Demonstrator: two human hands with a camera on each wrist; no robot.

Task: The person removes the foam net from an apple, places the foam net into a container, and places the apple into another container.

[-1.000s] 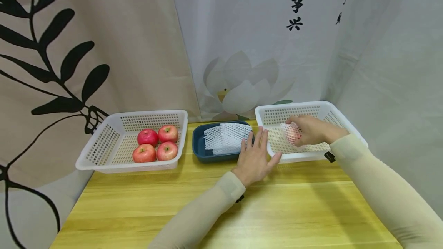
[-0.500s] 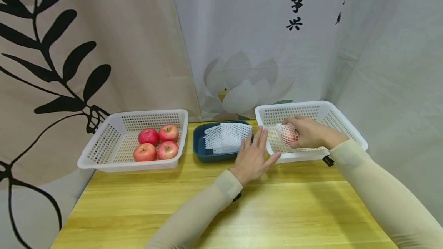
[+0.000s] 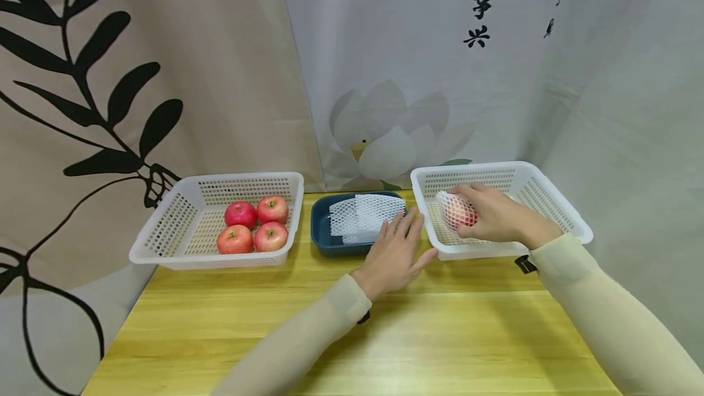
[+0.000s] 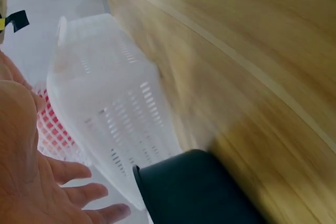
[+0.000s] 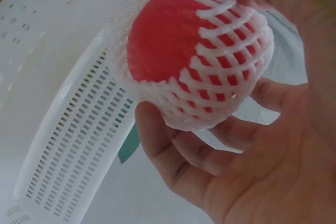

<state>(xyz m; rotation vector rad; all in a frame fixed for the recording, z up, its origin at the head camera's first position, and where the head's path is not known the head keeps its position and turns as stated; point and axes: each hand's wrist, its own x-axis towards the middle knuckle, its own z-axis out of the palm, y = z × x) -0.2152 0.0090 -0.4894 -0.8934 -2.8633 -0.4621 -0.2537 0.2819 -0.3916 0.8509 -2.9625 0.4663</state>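
My right hand (image 3: 499, 216) grips a red apple (image 5: 163, 38) wrapped in a white foam net (image 5: 231, 66), over the inside of the right white basket (image 3: 555, 203). In the right wrist view, fingers and thumb curl round the net, and a bare patch of apple shows at its opening. My left hand (image 3: 392, 258) hovers palm down with fingers spread, holding nothing. It is in front of the dark blue tray (image 3: 330, 249), its fingertips near the tray's right end. Flat white foam nets (image 3: 365, 216) lie in that tray.
On the left stands another white basket (image 3: 192, 219) with several bare apples (image 3: 235, 239) grouped at its right end. All containers sit along the back of the wooden table (image 3: 440, 335). A printed curtain (image 3: 385, 47) hangs right behind them.
My right hand has shifted the netted apple slightly left within the right basket. The left hand has drawn back a little toward me and left, away from the right basket. The view has turned slightly.
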